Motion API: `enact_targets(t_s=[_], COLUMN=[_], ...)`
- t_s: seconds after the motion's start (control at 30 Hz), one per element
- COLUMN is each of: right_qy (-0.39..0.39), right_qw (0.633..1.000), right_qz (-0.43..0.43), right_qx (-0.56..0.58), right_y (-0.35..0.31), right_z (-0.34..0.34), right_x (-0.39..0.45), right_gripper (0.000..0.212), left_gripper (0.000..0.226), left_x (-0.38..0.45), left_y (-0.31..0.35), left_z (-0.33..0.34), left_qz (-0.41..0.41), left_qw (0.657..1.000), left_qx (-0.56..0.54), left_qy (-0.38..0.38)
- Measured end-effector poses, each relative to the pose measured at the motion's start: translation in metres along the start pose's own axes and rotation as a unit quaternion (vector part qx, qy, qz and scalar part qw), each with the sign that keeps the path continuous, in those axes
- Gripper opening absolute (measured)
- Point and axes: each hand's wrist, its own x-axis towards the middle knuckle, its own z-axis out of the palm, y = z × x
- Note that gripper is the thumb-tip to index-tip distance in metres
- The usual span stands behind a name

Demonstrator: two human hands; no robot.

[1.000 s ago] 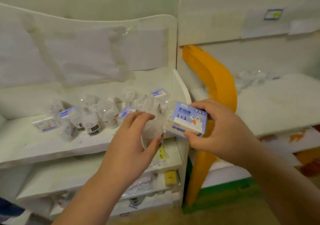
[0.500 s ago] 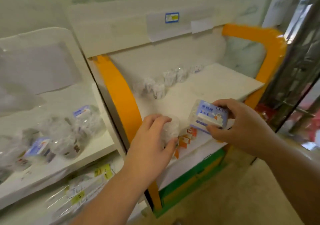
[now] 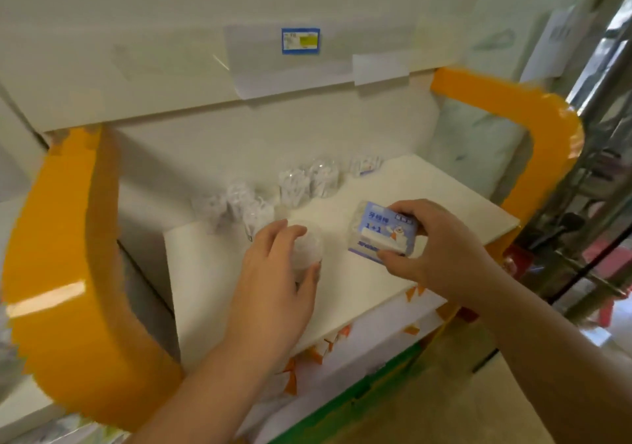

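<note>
My left hand [image 3: 273, 272] grips a small clear round plastic tub [image 3: 309, 247] with white contents, held just above the white shelf [image 3: 427, 190]. My right hand [image 3: 434, 255] holds a blue and white box [image 3: 379, 231] with a cartoon bear printed on it, fingers over its top edge and thumb under its near edge. The box hovers above the right half of the same shelf. Both items are side by side, apart from each other.
Several clear tubs [image 3: 294, 187] stand in a loose row at the back of the shelf. Orange curved side panels [image 3: 68, 255] frame it left and right. A blue price label [image 3: 300, 40] hangs on the board above. Metal poles [image 3: 598, 135] stand at far right.
The view has swung from the left shelf unit to the right, orange-framed one. Both hands carried the tub and the box over and now hold them above this shelf.
</note>
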Motion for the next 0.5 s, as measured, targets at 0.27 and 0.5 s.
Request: enact_targets(t_s=[0.27, 0.5], right_qy=[-0.067, -0.163], right_qw=[0.993, 0.97], right_qz=[-0.039, -0.101], right_qx=[0.094, 0.148], right_y=[0.03, 0.042], right_z=[0.03, 0.063], right_x=[0.069, 0.125], right_gripper=[0.048, 0.052], left_gripper=[0.051, 0.052], left_x=[0.031, 0.043], left_y=[-0.027, -0.073], left_z=[0.008, 0.013], left_qz=[-0.101, -0.239], left_qw=[0.992, 0.961], left_qx=[0.056, 0.074], left_qy=[0.059, 0.114])
